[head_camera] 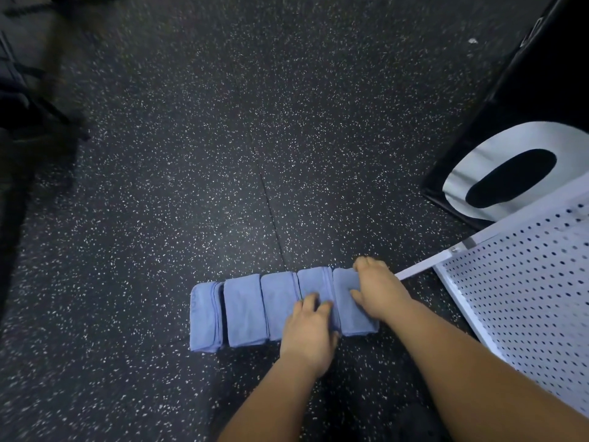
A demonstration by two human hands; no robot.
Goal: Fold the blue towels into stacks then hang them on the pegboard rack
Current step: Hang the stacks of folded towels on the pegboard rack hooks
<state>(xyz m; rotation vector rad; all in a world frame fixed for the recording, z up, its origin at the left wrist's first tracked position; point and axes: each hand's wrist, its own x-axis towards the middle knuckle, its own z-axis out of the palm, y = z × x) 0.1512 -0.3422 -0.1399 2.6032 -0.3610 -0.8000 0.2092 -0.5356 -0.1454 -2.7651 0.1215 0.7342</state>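
Head: pegboard rack (526, 298) beside 5 towels (243, 311)

We have both bare forearms reaching forward and down, the left forearm (271, 397) coming up from the bottom edge and the right forearm (478, 371) coming in from the lower right. Our left hand (307, 330) lies palm down, its fingers (310, 301) bent at the knuckles with the tips pressed down; whether they grip or only press, we cannot tell. Our right hand (381, 293) sits just beside it, further forward, its fingers hooked over the far end of the rightmost folded towel (353, 314) and its thumb spread on top.
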